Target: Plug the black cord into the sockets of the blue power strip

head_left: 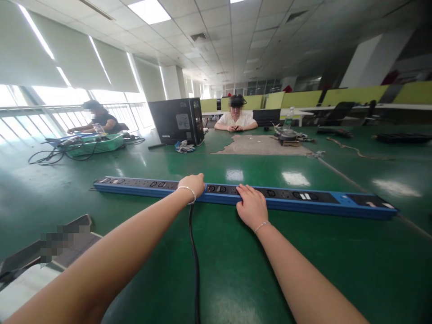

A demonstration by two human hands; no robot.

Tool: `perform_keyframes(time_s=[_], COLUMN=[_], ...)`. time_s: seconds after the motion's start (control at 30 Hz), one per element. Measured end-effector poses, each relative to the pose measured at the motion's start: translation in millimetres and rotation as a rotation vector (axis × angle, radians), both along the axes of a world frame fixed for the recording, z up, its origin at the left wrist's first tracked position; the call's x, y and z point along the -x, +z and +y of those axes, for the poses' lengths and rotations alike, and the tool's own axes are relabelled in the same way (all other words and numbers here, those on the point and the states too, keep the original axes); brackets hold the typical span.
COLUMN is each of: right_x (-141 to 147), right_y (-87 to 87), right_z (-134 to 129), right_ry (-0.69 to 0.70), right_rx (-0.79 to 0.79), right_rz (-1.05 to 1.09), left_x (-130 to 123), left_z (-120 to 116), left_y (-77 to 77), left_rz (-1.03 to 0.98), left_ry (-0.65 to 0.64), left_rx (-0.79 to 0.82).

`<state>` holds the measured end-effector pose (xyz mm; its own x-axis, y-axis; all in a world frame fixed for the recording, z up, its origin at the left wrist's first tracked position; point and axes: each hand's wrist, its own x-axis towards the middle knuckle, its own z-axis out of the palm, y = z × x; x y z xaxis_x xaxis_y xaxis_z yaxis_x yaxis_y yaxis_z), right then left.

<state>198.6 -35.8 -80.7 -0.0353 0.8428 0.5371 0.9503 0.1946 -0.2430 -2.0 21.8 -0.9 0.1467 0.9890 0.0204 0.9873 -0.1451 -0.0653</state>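
A long blue power strip point(219, 198) with a black socket face lies crosswise on the green table. My left hand point(193, 185) is closed at its middle, over the sockets. A black power cable point(193, 243) comes out from under that hand and runs down toward me; its end is hidden in my fingers. Just to the right, my right hand point(252, 206) rests on the strip, fingers stretched across its top and holding nothing. Round and slotted sockets show on both sides of my hands.
A black computer case point(177, 121) stands beyond the strip, with gloves point(184, 146) before it. Left is a green basket point(114, 143) with cables. Cardboard point(256, 146) and a bottle point(289, 118) lie farther back. Two people sit beyond. A dark tray-like object point(67, 240) is at near left.
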Motion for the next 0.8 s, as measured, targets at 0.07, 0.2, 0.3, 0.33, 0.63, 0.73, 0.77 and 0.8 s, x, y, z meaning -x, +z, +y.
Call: perform_keyframes(time_s=[0.07, 0.2, 0.3, 0.33, 0.63, 0.73, 0.77, 0.8], right_x=[0.3, 0.9, 1.0, 1.0, -0.6, -1.1, -1.2, -1.2], right_y=[0.0, -0.1, -0.3, -0.4, 0.3, -0.7, -1.1, -1.4], right_z=[-0.4, -0.9, -0.9, -0.8, 0.4, 1.2, 1.4, 1.6], right_ry=[0.002, -0.003, -0.003, -0.001, 0.010, 0.010, 0.009, 0.008], right_rx=[0.001, -0.002, -0.001, 0.000, 0.037, 0.042, 0.040, 0.038], right_rz=[-0.003, -0.009, -0.023, -0.028, -0.063, -0.066, -0.064, -0.062], left_x=[-0.4, -1.1, -1.3, -1.3, 2.8, 4.1, 4.4, 4.5], left_z=[-2.8, -6.1, -5.5, -5.0, -3.8, -4.4, -4.6, -4.8], left_y=[-1.6, -3.7, -3.2, -2.8, -1.9, -2.8, -2.7, -2.5], left_rz=[-0.009, -0.013, -0.010, -0.008, -0.019, -0.035, -0.040, -0.046], left_ry=[-0.003, 0.001, 0.000, -0.004, -0.020, 0.002, 0.010, 0.016], left_rx=[-0.008, -0.002, 0.016, 0.022, 0.012, -0.005, -0.011, -0.017])
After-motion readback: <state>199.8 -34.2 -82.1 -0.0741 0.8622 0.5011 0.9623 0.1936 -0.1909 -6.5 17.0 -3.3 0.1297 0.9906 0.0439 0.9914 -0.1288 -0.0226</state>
